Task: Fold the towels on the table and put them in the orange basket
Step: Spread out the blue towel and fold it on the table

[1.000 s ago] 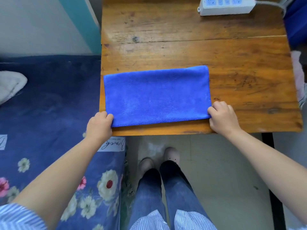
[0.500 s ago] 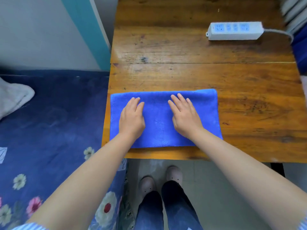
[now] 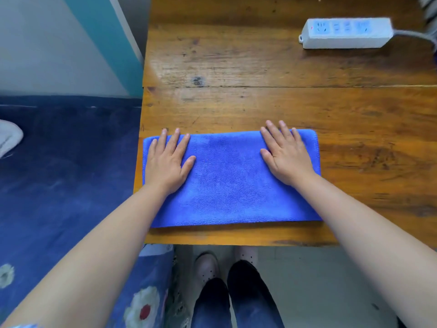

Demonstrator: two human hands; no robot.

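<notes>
Our left hand [image 3: 165,163] and right hand [image 3: 287,157] have slid apart to the towel's [image 3: 230,178] ends, palms flat, gripping nothing. Pressing outward could drag it off the table's [image 3: 236,102] near edge (it lies close), undoing our fold.

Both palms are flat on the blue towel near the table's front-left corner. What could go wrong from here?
The blue towel lies at the table's left and front edges; a sideways smoothing push by the left hand could slide it off. The right hand presses flat without pinching, so layers may shift. No orange basket is in view.
</notes>
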